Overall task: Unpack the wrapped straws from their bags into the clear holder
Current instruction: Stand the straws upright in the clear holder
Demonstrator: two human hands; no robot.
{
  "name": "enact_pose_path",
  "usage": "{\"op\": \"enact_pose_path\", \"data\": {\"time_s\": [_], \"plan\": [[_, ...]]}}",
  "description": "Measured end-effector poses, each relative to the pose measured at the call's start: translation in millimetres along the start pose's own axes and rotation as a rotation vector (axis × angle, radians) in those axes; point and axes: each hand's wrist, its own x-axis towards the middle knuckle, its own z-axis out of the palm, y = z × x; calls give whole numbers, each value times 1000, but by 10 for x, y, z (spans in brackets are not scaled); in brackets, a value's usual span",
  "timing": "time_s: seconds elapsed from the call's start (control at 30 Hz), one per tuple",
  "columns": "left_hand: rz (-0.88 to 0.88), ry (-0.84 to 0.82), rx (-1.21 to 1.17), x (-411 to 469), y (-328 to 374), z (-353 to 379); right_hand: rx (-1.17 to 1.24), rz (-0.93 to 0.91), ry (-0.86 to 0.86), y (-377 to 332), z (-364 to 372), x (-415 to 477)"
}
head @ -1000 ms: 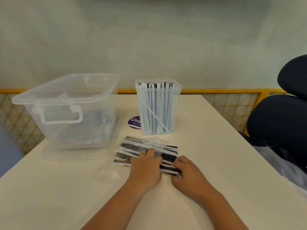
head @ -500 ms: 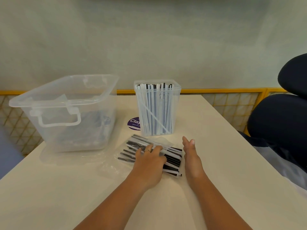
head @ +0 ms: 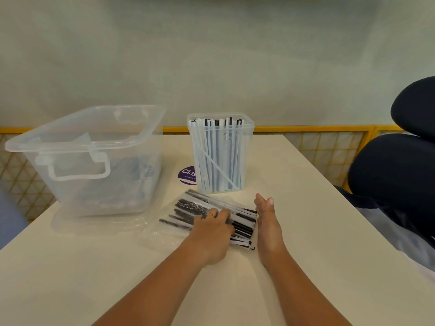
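A pile of wrapped black straws [head: 243,225] lies on the white table [head: 317,243] in front of the clear holder [head: 220,152], which stands upright with several wrapped straws in it. My left hand [head: 211,234] rests palm down on the pile, fingers curled over the straws. My right hand [head: 267,220] stands on edge, flat and open, against the right ends of the straws. An empty clear bag [head: 160,234] lies crumpled under and left of the pile.
A large clear storage bin [head: 89,158] with a handle stands at the left, more bags dimly visible inside. A purple round sticker [head: 187,175] sits behind the pile. Dark chairs [head: 395,175] are at the right, beyond the table edge.
My right hand left its grip on the near end of the pile, opened flat, and now presses edge-on against the straw ends. My left hand stayed on the pile.
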Motion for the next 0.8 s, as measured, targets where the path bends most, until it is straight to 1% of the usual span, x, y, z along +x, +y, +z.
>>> {"op": "enact_pose_path", "data": {"time_s": [0.07, 0.17, 0.3, 0.4, 0.53, 0.63, 0.7, 0.8], "plan": [[8, 7, -32, 3, 1, -21, 14, -2, 5, -5, -8, 13], [14, 66, -142, 1, 14, -114, 31, 8, 4, -9, -26, 27], [26, 84, -229, 2, 15, -246, 120, 1, 47, -7, -71, 55], [29, 96, -360, -13, 37, -374, 179, -11, 90, 41, -90, 97], [40, 136, -658, -21, 59, -541, 116, -32, 82, 98, -54, 106], [94, 200, -972, -54, 68, -687, 64, -33, 82, 90, -35, 120], [82, 302, -1122, -113, 78, -838, 48, -27, 73, 88, -30, 128], [-46, 469, -1357, -182, 17, -1059, 15, -29, 85, 111, -28, 152]]}}
